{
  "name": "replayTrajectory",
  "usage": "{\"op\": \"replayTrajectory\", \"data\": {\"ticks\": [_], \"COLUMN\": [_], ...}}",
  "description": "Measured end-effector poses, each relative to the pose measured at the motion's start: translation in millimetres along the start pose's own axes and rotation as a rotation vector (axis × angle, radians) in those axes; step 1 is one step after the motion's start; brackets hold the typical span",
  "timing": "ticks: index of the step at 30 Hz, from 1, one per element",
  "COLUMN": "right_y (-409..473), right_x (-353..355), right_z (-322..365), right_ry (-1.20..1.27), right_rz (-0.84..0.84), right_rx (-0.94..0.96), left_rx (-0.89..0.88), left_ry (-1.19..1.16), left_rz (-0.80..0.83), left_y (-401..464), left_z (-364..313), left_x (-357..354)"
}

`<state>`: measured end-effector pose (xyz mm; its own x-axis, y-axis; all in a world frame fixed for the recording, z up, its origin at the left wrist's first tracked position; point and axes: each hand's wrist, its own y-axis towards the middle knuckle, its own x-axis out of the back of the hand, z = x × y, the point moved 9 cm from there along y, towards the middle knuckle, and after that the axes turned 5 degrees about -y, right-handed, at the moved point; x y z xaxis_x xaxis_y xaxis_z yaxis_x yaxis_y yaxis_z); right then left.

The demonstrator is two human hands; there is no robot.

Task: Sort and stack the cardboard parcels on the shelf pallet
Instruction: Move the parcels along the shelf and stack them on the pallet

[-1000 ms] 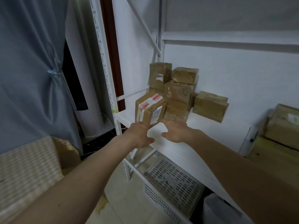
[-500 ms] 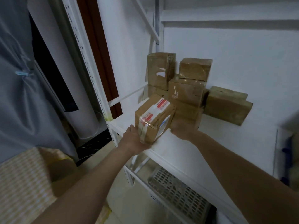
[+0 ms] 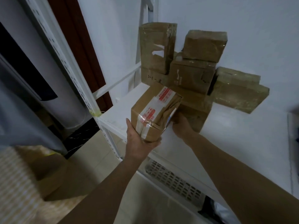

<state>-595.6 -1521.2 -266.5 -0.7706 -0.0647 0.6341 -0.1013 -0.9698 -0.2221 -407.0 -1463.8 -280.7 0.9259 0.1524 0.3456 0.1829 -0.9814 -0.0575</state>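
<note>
Half a dozen or so brown parcels (image 3: 191, 75) already sit stacked in the far left corner of the white shelf (image 3: 242, 143), so the sorting looks well under way. One taped parcel (image 3: 153, 112) is not yet placed; it is held tilted above the shelf's near edge. The left hand (image 3: 139, 139) cups it from below, fingers curled round its near corner; the right hand (image 3: 181, 125) grips its right side. Bare shelf lies to the right.
</note>
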Motion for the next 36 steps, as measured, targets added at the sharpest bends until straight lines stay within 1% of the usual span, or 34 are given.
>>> {"op": "replayTrajectory", "data": {"ticks": [2, 5, 7, 9, 13, 16, 19, 22, 24, 28, 30, 33, 36], "right_y": [3, 5, 2, -2, -12, -18, -26, -32, -37, -51, -58, -74, -93], "right_x": [-2, -4, -5, -6, -3, 2, 5, 3, 3, 13, 25, 53, 82], "right_z": [2, 3, 5, 12, 40, 63, 77, 86, 93, 102, 101, 91, 73], "right_ry": [-0.026, -0.018, 0.011, 0.110, 0.298, 0.441, 0.582, 0.762, 0.795, 0.851, 0.891, 0.888, 0.848], "right_rz": [-0.008, -0.016, -0.015, -0.003, 0.043, 0.043, 0.060, 0.124, 0.133, 0.062, 0.011, -0.095, -0.213], "right_rx": [-0.008, -0.047, -0.064, -0.070, 0.018, 0.085, 0.064, 0.041, 0.049, 0.068, 0.082, 0.096, 0.090], "left_rx": [-0.022, -0.066, -0.100, -0.101, 0.055, 0.184, 0.247, 0.302, 0.309, 0.240, 0.177, 0.104, 0.075], "left_ry": [-0.079, -0.082, -0.110, -0.174, -0.319, -0.394, -0.402, -0.406, -0.386, -0.324, -0.311, -0.279, -0.269], "left_rz": [0.004, 0.033, 0.060, 0.087, 0.186, 0.307, 0.396, 0.459, 0.479, 0.521, 0.550, 0.602, 0.651], "left_y": [6, 17, 23, 29, 40, 45, 44, 36, 35, 39, 42, 40, 31], "left_z": [1, 0, -5, -15, -28, -41, -56, -63, -66, -84, -99, -121, -138], "left_x": [3, 12, 19, 28, 51, 62, 69, 73, 76, 77, 71, 48, 20]}}
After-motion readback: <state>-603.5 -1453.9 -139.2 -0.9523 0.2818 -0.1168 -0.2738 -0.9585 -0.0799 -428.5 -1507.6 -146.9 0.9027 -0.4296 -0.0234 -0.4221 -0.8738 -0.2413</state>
